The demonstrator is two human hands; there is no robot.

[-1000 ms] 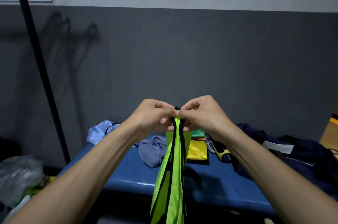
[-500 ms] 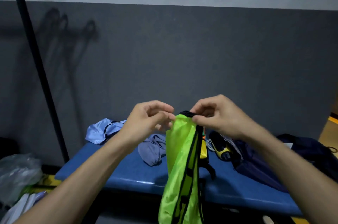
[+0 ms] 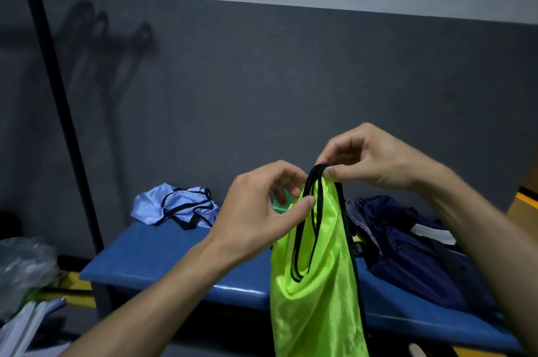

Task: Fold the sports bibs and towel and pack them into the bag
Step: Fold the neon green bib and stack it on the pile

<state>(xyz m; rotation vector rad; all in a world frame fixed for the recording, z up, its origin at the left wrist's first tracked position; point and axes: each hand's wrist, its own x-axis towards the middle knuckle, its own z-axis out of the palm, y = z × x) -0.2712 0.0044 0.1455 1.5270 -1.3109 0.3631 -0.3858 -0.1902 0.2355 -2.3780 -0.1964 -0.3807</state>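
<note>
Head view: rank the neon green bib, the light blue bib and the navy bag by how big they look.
1. Neon green bib, though it hangs close to the camera.
2. Navy bag, partly hidden, so this rank against the green bib is unsure.
3. Light blue bib, crumpled and farther away.

Both hands [image 3: 256, 211] [image 3: 375, 158] pinch the green bib [image 3: 317, 283] (black-trimmed) above the bench [image 3: 163, 251].

A blue padded bench [image 3: 163, 251] runs along the grey wall. A crumpled pale-blue bib [image 3: 177, 206] with black trim lies at its far left end, and a dark navy bag [image 3: 407, 243] slumps on its right part.
</note>
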